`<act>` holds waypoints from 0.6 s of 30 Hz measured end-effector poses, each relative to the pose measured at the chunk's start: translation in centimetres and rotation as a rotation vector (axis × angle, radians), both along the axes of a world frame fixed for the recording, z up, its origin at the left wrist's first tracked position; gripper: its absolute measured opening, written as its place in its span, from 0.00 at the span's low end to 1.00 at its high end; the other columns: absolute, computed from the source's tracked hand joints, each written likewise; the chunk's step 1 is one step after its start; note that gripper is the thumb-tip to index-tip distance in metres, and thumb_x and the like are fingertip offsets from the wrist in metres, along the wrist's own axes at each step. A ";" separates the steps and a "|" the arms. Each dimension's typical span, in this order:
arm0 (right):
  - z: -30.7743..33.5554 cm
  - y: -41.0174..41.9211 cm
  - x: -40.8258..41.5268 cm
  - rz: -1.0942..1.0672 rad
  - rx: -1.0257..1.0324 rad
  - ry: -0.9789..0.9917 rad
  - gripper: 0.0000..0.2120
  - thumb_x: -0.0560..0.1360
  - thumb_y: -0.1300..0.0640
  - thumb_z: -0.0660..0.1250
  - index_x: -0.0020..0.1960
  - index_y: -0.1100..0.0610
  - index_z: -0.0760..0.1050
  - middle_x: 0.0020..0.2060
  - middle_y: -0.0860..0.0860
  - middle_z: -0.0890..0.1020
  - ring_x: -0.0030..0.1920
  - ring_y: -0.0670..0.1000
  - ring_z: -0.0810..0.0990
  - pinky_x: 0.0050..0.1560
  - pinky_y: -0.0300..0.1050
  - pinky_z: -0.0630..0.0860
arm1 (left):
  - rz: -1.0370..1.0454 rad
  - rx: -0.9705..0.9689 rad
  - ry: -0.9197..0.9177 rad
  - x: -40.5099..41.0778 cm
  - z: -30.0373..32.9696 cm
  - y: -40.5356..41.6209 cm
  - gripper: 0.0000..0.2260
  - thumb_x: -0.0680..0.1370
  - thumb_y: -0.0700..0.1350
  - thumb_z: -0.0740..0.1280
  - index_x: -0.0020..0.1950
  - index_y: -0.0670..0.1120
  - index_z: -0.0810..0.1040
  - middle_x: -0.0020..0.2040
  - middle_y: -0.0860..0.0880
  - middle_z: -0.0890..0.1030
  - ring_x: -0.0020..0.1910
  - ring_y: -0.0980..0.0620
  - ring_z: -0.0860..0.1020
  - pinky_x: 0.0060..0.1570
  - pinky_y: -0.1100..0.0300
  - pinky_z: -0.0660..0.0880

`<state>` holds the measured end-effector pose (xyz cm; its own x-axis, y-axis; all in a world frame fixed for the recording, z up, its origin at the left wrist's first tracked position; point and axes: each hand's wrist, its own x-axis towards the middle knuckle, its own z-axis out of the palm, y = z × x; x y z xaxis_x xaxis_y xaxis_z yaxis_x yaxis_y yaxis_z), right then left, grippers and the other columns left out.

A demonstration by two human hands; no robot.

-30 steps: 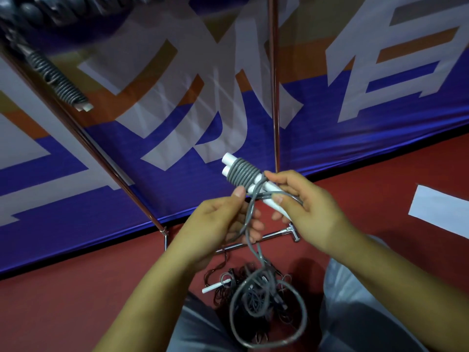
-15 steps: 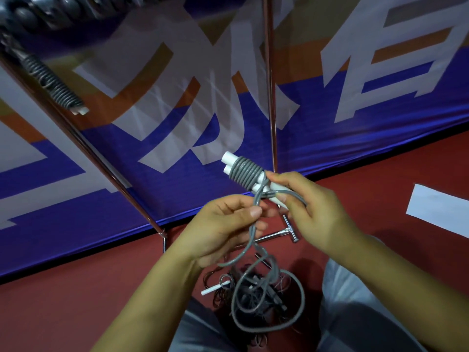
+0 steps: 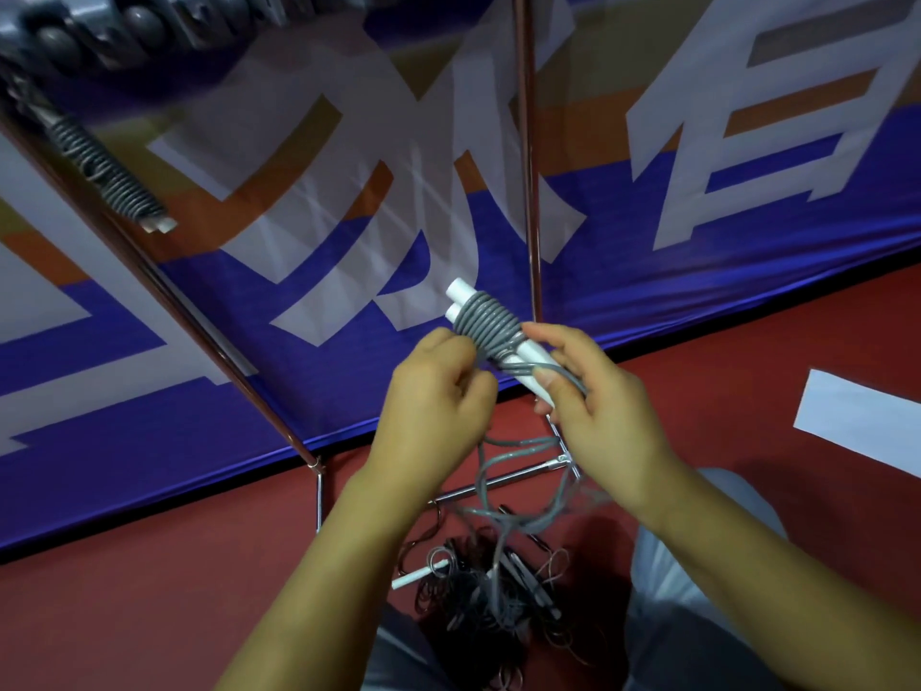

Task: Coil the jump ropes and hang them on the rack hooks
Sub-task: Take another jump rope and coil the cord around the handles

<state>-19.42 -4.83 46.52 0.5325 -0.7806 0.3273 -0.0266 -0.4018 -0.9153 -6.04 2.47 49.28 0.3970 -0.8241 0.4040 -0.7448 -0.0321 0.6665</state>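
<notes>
From the head view, the right hand (image 3: 605, 401) holds two white handles (image 3: 523, 364) side by side, up in the air in front of the banner (image 3: 199, 391). The left hand (image 3: 438, 391) pinches the grey rope (image 3: 486, 324) and winds it round them. Loose rope hangs down to a dark pile (image 3: 478, 591) on the red floor (image 3: 149, 615). If the left hand lets go, the tight loops could spring off. The hanging part might also catch in the pile.

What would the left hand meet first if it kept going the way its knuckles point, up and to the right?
Likely the grey cord wound around the white handles: the left hand sits just below-left of that coil, its fingers already beside it. Depth is unclear, though.
</notes>
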 end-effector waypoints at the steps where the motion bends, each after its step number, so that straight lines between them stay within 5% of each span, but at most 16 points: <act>1: 0.0 0.0 0.0 -0.001 0.006 0.017 0.20 0.78 0.67 0.61 0.60 0.45 0.71 0.42 0.43 0.79 0.34 0.43 0.79 0.38 0.28 0.71 | -0.003 -0.009 0.116 -0.1 0.3 0.1 0.08 0.70 0.35 0.61 0.32 0.40 0.66 0.34 0.46 0.70 0.29 0.49 0.76 0.28 0.56 0.73; 4: 0.1 0.1 -0.1 0.006 0.017 0.048 0.17 0.78 0.66 0.62 0.59 0.45 0.69 0.40 0.47 0.80 0.34 0.42 0.79 0.36 0.30 0.71 | -0.037 0.001 0.599 -0.8 1.2 0.2 0.14 0.73 0.27 0.60 0.30 0.40 0.64 0.37 0.35 0.72 0.22 0.51 0.74 0.22 0.62 0.69; 8: 0.3 0.3 -0.1 0.018 0.027 0.015 0.22 0.78 0.66 0.61 0.56 0.38 0.68 0.44 0.44 0.80 0.34 0.43 0.79 0.38 0.33 0.75 | -0.129 0.044 1.027 -0.8 1.4 0.6 0.20 0.72 0.25 0.55 0.26 0.46 0.64 0.34 0.42 0.77 0.20 0.56 0.61 0.21 0.66 0.58; 14: 0.5 0.8 -0.2 0.052 0.161 -0.096 0.22 0.78 0.66 0.62 0.59 0.38 0.71 0.50 0.45 0.81 0.34 0.42 0.79 0.38 0.31 0.74 | -0.210 0.141 1.107 -0.1 1.9 0.9 0.06 0.79 0.38 0.59 0.41 0.41 0.69 0.29 0.45 0.77 0.22 0.55 0.64 0.23 0.66 0.61; 18: 0.9 0.8 -0.4 0.057 0.235 -0.152 0.21 0.78 0.67 0.61 0.59 0.41 0.72 0.47 0.44 0.82 0.35 0.46 0.79 0.37 0.32 0.74 | -0.224 0.175 1.053 0.2 1.9 0.9 0.09 0.74 0.46 0.64 0.44 0.39 0.72 0.26 0.48 0.73 0.21 0.56 0.64 0.23 0.66 0.65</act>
<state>-19.79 -4.05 47.38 0.5362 -0.8148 0.2205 0.1345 -0.1754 -0.9753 -5.84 3.38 51.17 0.3083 -0.9340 -0.1807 0.1959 -0.1235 0.9728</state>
